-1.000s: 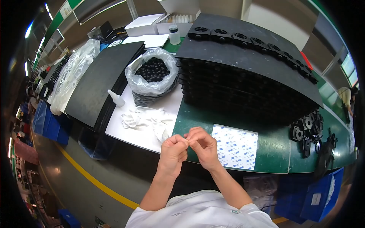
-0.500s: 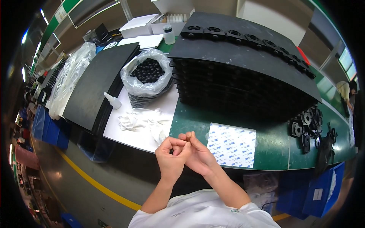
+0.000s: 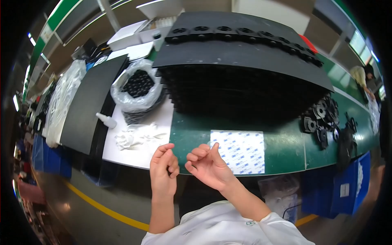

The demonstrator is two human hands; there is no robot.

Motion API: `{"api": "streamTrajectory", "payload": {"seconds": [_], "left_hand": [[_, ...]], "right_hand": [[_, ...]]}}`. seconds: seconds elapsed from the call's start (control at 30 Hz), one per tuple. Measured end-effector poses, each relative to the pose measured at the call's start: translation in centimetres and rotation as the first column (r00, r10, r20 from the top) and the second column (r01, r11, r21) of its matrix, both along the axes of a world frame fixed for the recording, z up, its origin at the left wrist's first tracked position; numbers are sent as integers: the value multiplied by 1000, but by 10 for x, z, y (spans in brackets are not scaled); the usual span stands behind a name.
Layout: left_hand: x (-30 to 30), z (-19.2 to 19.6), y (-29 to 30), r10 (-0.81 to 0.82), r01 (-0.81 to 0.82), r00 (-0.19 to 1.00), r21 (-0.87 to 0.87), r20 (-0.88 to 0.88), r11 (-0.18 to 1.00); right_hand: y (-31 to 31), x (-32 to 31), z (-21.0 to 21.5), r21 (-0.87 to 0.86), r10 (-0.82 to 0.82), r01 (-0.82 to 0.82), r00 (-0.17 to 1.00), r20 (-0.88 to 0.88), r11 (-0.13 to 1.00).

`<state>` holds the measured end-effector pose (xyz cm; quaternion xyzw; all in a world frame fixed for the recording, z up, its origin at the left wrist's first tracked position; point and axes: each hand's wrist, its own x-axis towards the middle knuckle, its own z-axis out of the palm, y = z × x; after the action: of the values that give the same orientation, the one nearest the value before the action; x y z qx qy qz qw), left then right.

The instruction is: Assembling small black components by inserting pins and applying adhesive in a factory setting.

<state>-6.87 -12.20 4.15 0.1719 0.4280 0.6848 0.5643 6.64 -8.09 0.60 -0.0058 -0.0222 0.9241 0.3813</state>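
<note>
By the green tabletop (image 3: pixel 281 151), left fingers (image 3: pixel 163 149) curl, any hold unclear; right fingers (image 3: pixel 200 152) part loosely.

I see a glossy green worktop (image 3: pixel 281 143), and at 4 o'clock on it a white sheet (image 3: pixel 237 152) patterned with repeated slanting blue print. From 12 to 2 o'clock the boards (image 3: pixel 228 56) are matte black, their row of parts (image 3: pixel 224 36) black too, with a red object (image 3: pixel 308 43) beyond. At 10 o'clock a clear, milky bag (image 3: pixel 120 100) shows shiny black pieces (image 3: pixel 138 84). Round 9 o'clock, a translucent white bottle (image 3: pixel 108 121) stands out against black panels (image 3: pixel 90 107). The bin (image 3: pixel 354 185) at 4 o'clock is blue; toward 7 o'clock a yellow stripe (image 3: pixel 104 207) crosses grey floor (image 3: pixel 92 188).
</note>
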Motion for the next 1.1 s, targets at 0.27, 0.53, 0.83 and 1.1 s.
{"api": "streamTrajectory", "payload": {"seconds": [0.27, 0.53, 0.83, 1.1], "left_hand": [[17, -2, 6, -157, 161, 979, -19, 133, 987], [65, 18, 3, -46, 209, 700, 143, -713, 967], [67, 12, 15, 21, 272, 444, 157, -896, 949], [61, 12, 16, 44, 287, 366, 158, -930, 945]], "right_hand": [[1, 45, -2, 57, -47, 63, 967, -251, 996], [-4, 47, -7, 111, -140, 148, 987, -76, 983], [-9, 42, -5, 189, -238, 194, 940, 245, 963], [-10, 35, -8, 160, -271, 232, 914, 303, 960]]}}
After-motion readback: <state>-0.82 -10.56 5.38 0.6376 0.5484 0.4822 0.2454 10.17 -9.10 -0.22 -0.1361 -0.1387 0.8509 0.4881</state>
